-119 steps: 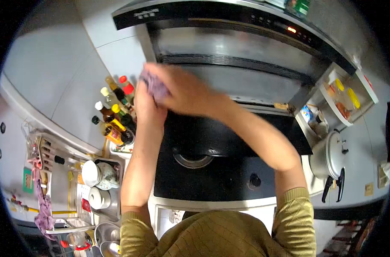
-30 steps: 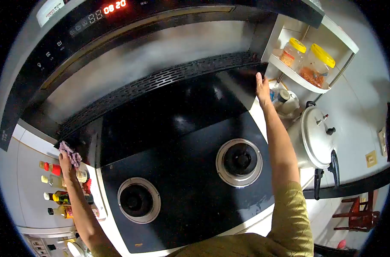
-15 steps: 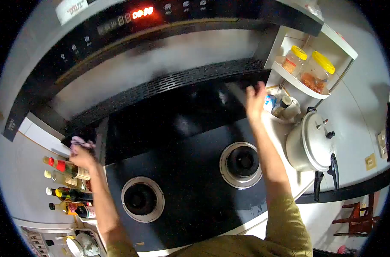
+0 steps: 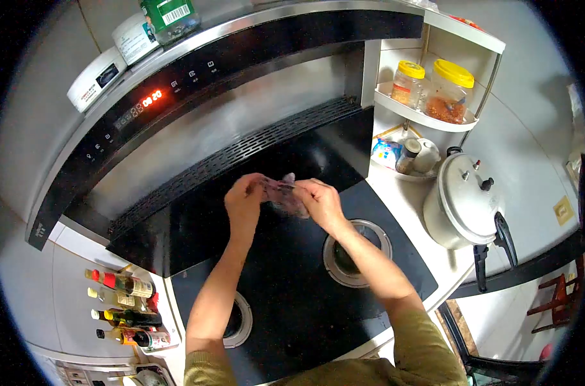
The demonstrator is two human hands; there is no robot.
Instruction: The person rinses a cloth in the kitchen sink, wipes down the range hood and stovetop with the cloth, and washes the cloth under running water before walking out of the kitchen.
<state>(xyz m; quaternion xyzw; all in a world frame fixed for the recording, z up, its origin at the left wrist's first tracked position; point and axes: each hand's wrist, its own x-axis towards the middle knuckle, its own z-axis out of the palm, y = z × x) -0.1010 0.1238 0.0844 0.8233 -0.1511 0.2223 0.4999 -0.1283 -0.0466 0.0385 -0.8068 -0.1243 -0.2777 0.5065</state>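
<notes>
A purple patterned cloth [image 4: 285,197] hangs between my two hands, in front of the black glass panel [image 4: 209,219] of the range hood. My left hand [image 4: 244,196] has its fingers closed on the cloth's left end. Pinched at the right end is my right hand [image 4: 319,201]. Below them lies the black cooktop [image 4: 292,309] with two round burners. The right burner [image 4: 357,253] shows beside my right forearm, and my left forearm partly covers the left burner [image 4: 240,320].
Several sauce bottles [image 4: 128,318] stand at the left. On the right are a corner shelf [image 4: 427,119] with yellow-lidded jars and a pressure cooker [image 4: 463,202] with black handles. Containers [image 4: 135,38] sit on the hood [image 4: 241,45]. A wooden chair [image 4: 553,299] is at far right.
My hands have come together from the panel's two sides. My right hand, earlier without the cloth, now grips one end of it. The view has shifted, showing more of the hood's top.
</notes>
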